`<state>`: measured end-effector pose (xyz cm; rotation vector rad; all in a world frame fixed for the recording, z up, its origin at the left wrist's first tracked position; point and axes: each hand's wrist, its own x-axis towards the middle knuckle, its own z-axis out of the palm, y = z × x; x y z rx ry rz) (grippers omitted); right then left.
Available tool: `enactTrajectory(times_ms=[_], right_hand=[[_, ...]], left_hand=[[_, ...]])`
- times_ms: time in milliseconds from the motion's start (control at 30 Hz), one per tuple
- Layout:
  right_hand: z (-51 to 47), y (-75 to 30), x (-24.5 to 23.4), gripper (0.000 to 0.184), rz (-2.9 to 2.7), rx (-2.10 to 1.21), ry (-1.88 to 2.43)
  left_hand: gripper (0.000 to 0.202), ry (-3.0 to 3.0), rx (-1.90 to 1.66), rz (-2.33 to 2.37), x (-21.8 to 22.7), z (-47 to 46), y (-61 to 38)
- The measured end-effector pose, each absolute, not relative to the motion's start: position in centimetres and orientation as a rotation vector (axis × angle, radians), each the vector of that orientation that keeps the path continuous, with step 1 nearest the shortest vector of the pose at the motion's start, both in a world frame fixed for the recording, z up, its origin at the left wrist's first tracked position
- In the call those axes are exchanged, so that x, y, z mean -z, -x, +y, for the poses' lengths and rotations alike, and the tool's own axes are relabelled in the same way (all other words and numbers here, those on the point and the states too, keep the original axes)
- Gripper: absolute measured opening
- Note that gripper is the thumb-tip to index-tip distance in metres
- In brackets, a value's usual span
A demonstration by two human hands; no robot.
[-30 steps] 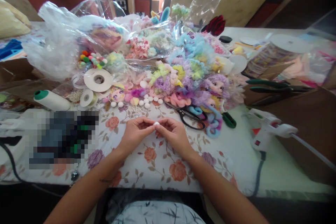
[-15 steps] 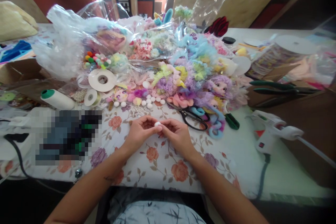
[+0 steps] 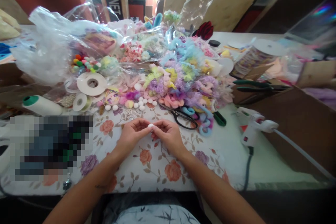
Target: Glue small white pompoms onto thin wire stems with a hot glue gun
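My left hand (image 3: 132, 134) and my right hand (image 3: 168, 135) meet over the flowered tablecloth (image 3: 157, 161), fingertips pinched together on one small white pom-pom (image 3: 150, 126). More loose white pom-poms (image 3: 143, 103) lie just beyond my hands. Black-handled scissors (image 3: 181, 115) rest right of them, near my right hand. A heap of pastel ruffled flowers and doll heads (image 3: 183, 77) fills the table's middle.
A white glue gun (image 3: 253, 127) with its cord lies at the right. White ribbon rolls (image 3: 91, 84) and a green-capped thread spool (image 3: 39, 104) sit at the left. Plastic bags of trimmings (image 3: 65, 49) pile up behind. Green-handled pliers (image 3: 259, 85) rest on a brown box.
My hands stay together on the white pom-pom. The view has swung slightly to the right, so everything sits a little further left in frame.
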<state>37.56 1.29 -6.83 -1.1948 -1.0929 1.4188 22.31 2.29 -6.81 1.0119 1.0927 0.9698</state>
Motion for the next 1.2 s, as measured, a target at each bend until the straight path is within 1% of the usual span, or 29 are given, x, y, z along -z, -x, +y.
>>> enactTrajectory(times_ms=[333,467,533,600,667,800,867,900,967,1033,1167,1200], right_hand=[[1.3,-37.6,7.0,0.026,-1.001,-1.510,1.034],[1.5,-37.7,6.8,0.027,-1.073,-1.550,1.020],[1.4,-38.7,6.7,0.030,-1.131,-1.502,1.049],[0.9,-40.8,6.6,0.034,-1.139,-1.307,1.163],[-0.4,-44.0,6.7,0.036,-1.065,-0.995,1.351],[-4.2,-52.3,8.0,0.028,-0.675,-0.073,1.723],[-5.8,-55.9,8.9,0.025,-0.503,0.235,1.795],[-6.4,-57.5,9.3,0.030,-0.458,0.302,1.830],[-6.7,-59.7,9.8,0.047,-0.427,0.288,1.895],[-6.0,-61.0,9.7,0.049,-0.465,0.126,2.004],[-3.2,-62.3,8.3,0.024,-0.674,-0.060,2.242],[-2.5,-62.6,8.0,0.024,-0.737,-0.077,2.323]], left_hand=[[0.024,-0.966,-0.898,1.100,6.8,2.3,-21.7],[0.024,-0.918,-0.876,1.091,6.9,2.4,-21.6],[0.025,-0.873,-0.905,1.097,6.9,2.6,-21.5],[0.026,-0.807,-0.970,1.112,6.9,2.8,-21.3],[0.027,-0.743,-1.072,1.108,6.7,3.0,-21.1],[0.028,-0.661,-1.265,1.052,6.2,3.5,-20.6],[0.028,-0.647,-1.298,1.038,6.1,3.6,-20.5],[0.027,-0.645,-1.304,1.038,6.1,3.6,-20.5],[0.027,-0.647,-1.307,1.040,6.1,3.6,-20.5],[0.028,-0.655,-1.319,1.043,6.2,3.6,-20.5],[0.028,-0.679,-1.344,1.059,6.5,3.6,-20.3],[0.027,-0.690,-1.346,1.062,6.5,3.7,-20.2]])
